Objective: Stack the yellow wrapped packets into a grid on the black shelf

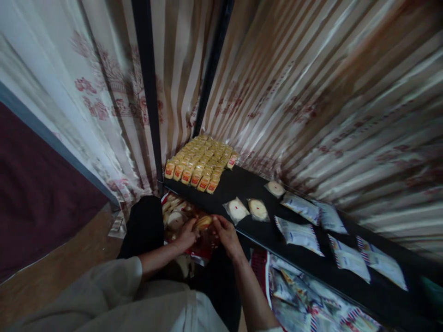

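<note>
My left hand (187, 236) and my right hand (226, 236) are closed on the two ends of a small yellow wrapped snack (203, 222). They hold it above my lap, over an open red-and-white bag or box (200, 253) with more wrapped snacks inside. A pale round packaged snack (175, 220) lies in there, left of my hands. On the black shelf ahead, two flat round wrapped cakes (237, 210) sit side by side beyond my right hand. A third round wrapped cake (276, 188) lies farther back. The fingertips are dim and partly hidden.
Yellow packets (199, 163) stand in tight rows at the shelf's (235, 182) left end. Several white-and-blue pouches (299, 235) lie to the right. Below the shelf, a second container (304, 299) holds similar pouches. Curtains (277, 83) and dark poles (148, 83) rise behind.
</note>
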{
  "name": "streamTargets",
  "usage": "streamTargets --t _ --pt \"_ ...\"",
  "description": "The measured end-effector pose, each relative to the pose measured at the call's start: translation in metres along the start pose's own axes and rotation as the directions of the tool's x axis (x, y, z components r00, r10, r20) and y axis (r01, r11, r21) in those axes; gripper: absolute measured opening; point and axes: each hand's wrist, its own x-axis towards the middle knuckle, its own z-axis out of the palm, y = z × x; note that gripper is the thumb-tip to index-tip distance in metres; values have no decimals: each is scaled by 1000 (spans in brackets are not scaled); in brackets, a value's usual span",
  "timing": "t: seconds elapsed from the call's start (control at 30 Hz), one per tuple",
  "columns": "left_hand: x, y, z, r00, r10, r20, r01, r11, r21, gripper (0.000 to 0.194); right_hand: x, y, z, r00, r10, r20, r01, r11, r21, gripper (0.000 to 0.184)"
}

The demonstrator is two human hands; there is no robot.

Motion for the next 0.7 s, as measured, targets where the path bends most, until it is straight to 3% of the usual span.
streamTargets --t 0.1,0.23,0.37,0.53,0.63,0.7 --pt "4 11 2 997 -31 64 36 996 -85 47 4 -6 -11 997 -69 -45 66 996 -58 51" --pt "11 27 4 988 66 137 -45 988 -150 34 6 -18 -25 989 -121 -87 115 991 -65 48" --pt "13 46 10 975 117 187 -80 978 -194 27 7 -29 -36 993 -89 -75 94 994 61 45" --pt "17 66 23 977 154 147 -116 965 -234 26 19 -31 -45 992 -51 -118 73 978 194 42" --pt "25 79 29 979 166 120 -147 978 -150 27 29 -29 -52 982 -27 -187 77 960 268 49" --pt "31 94 30 974 208 89 -209 978 12 27 35 -27 -58 977 -3 -212 68 951 300 56"
